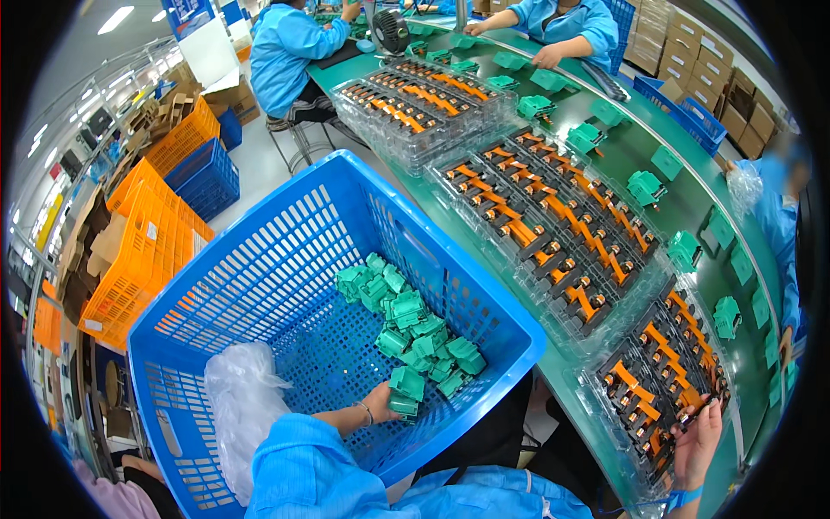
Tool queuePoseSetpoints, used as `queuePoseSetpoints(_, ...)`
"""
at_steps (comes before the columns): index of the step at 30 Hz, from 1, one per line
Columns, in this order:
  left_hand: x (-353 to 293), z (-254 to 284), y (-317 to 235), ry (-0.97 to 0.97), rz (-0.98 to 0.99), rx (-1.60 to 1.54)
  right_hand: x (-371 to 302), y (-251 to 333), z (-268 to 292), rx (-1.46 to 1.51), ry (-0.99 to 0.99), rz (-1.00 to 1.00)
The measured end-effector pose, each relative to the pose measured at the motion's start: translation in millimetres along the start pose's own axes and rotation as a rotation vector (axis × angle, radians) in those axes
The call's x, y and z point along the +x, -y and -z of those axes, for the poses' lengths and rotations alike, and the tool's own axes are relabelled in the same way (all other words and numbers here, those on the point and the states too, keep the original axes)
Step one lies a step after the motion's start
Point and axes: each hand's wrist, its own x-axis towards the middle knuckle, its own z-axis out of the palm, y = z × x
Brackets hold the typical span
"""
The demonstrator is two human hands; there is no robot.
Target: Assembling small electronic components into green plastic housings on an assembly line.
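My left hand (379,403) reaches into a large blue plastic crate (259,285), its fingers closed around a green plastic housing (406,384). More green housings (419,333) lie in a loose heap along the crate's right side. At the lower right, my right hand (699,445) pinches a small black part with copper-coloured bits (687,419) at the edge of a clear plastic tray (596,381). That tray holds rows of black and orange parts (635,394). The fingers of my left hand are partly hidden by the housing.
A crumpled clear plastic bag (244,415) lies in the crate's left side. Further trays (553,216) stand along the green bench (415,195), and green housings (644,188) sit on the belt beyond. Co-workers (290,60) sit across and alongside. Orange crates (143,251) stand left.
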Motion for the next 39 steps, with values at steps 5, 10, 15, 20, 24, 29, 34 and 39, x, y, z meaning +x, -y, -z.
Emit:
queuePoseSetpoints(5,-2,50,-48,0.026,0.409,-0.026,-4,5,9,-0.018,-0.02,0.035)
queuePoseSetpoints(10,-25,100,-37,-0.316,0.399,-0.168,-2,12,3,0.036,-0.005,0.056)
queuePoseSetpoints(15,-33,179,-133,-0.641,0.215,-0.901,-2,24,7,0.112,0.036,0.024)
queuePoseSetpoints(20,-5,198,-338,-0.242,-0.212,-1.237,-9,43,-3,-0.183,0.396,0.124)
queuePoseSetpoints(24,10,152,-432,0.186,0.025,-1.437,-13,71,-45,-0.479,0.814,0.565)
queuePoseSetpoints(29,53,77,-489,0.549,0.185,-1.298,-19,76,-44,-0.7,0.763,0.785)
queuePoseSetpoints(34,48,68,-509,0.72,-0.035,-1.284,2,52,-17,-0.324,0.547,0.441)
queuePoseSetpoints(39,59,46,-493,0.36,-0.158,-0.932,7,31,-16,0.479,0.422,-0.361)
